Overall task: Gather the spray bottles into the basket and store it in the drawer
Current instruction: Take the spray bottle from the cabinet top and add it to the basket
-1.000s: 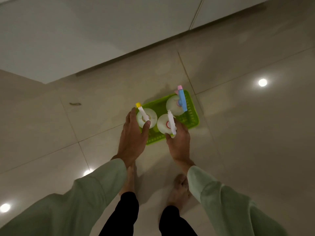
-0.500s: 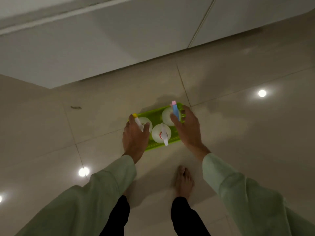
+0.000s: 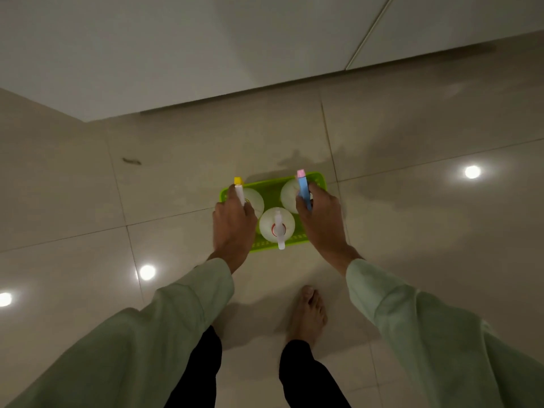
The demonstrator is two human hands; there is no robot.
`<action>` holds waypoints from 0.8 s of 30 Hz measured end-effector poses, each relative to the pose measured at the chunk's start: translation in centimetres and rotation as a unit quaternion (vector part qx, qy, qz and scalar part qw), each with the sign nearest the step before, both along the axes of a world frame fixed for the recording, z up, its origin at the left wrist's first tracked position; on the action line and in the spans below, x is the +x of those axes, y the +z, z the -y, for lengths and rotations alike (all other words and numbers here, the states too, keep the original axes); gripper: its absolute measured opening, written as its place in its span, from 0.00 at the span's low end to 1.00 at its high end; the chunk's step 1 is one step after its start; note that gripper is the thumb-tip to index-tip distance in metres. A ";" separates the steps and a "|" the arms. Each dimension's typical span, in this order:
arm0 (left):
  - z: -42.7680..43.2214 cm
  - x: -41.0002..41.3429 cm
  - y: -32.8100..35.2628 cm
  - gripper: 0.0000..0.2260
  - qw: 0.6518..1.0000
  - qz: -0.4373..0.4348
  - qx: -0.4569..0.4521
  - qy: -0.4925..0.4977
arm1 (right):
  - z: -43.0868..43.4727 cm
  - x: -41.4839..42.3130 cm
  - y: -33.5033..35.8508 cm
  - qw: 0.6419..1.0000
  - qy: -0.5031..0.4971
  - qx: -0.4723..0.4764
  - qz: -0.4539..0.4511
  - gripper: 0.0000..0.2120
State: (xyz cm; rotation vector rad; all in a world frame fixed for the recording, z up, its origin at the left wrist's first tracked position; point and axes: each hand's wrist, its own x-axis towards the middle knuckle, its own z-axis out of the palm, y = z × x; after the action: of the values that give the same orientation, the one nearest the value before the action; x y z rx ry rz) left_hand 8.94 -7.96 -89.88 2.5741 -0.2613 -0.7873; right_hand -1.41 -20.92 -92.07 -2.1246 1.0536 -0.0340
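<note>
A lime-green plastic basket (image 3: 265, 184) hangs above the tiled floor and casts a shadow on the tiles beyond it. Three white spray bottles stand in it. One has a yellow nozzle (image 3: 255, 199) at the left, one a blue and pink trigger (image 3: 290, 193) at the right, and one a white trigger with a red collar (image 3: 276, 224) at the near side. My left hand (image 3: 234, 228) grips the basket's left end. My right hand (image 3: 321, 222) grips its right end, beside the blue trigger. Both hands hide the ends of the basket.
White cabinet fronts (image 3: 206, 48) run along the top, with a vertical seam (image 3: 368, 30) at the right and a dark recess at their foot. The glossy floor tiles show light reflections and a small dark mark (image 3: 131, 161). My bare foot (image 3: 307, 313) stands below the basket.
My right hand moved from the basket's near edge to its right end. The basket has turned square to me and come up closer to the camera, with both hands on it.
</note>
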 end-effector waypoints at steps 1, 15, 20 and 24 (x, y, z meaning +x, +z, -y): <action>0.0 0.1 0.0 0.18 1.000 -0.003 0.000 0.000 | 0.0 0.0 0.0 1.000 0.000 0.000 0.002 0.06; -3.2 -3.3 3.4 0.31 0.996 -0.038 -0.050 0.070 | -6.0 -2.9 3.4 0.997 -0.077 -0.019 -0.009 0.18; -3.6 -4.3 3.3 0.28 0.997 -0.027 -0.045 0.063 | -7.5 -2.0 2.6 0.997 -0.026 0.035 -0.071 0.16; -3.3 -4.3 3.0 0.28 0.997 -0.028 -0.044 0.063 | -7.3 -1.2 2.3 0.998 -0.020 0.000 -0.061 0.10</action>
State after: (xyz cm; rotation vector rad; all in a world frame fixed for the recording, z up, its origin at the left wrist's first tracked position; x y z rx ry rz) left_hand 4.61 -4.63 -86.88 2.4554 -0.1123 -0.7833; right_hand -2.59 -13.60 -89.79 -2.1282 1.1670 0.0774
